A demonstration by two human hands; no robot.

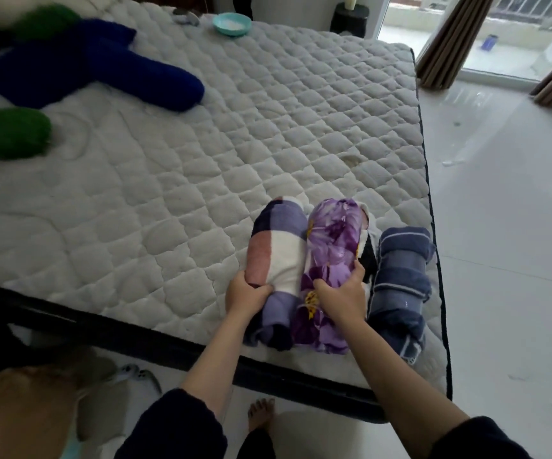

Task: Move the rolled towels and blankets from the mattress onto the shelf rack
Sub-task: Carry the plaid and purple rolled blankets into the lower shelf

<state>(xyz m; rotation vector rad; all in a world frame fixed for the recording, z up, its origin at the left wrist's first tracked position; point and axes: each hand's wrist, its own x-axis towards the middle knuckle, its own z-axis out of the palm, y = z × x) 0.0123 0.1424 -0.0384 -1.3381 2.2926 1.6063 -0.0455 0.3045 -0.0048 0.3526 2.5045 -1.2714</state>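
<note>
Three rolled bundles lie side by side near the front right corner of the white quilted mattress (175, 180). My left hand (246, 294) grips the checked pink, white and purple blanket roll (277, 250). My right hand (342, 298) grips the purple flowered blanket roll (332, 233) beside it. A blue striped towel roll (400, 286) lies to the right, untouched, close to the mattress edge. A dark blue roll (142, 77) and a green roll (6, 132) lie at the far left of the mattress. No shelf rack is in view.
A teal bowl (232, 24) sits at the far edge of the mattress. White tiled floor (506, 260) runs along the right side, with curtains (446, 41) and a glass door beyond. My bare foot (261, 415) stands on the floor below the mattress edge.
</note>
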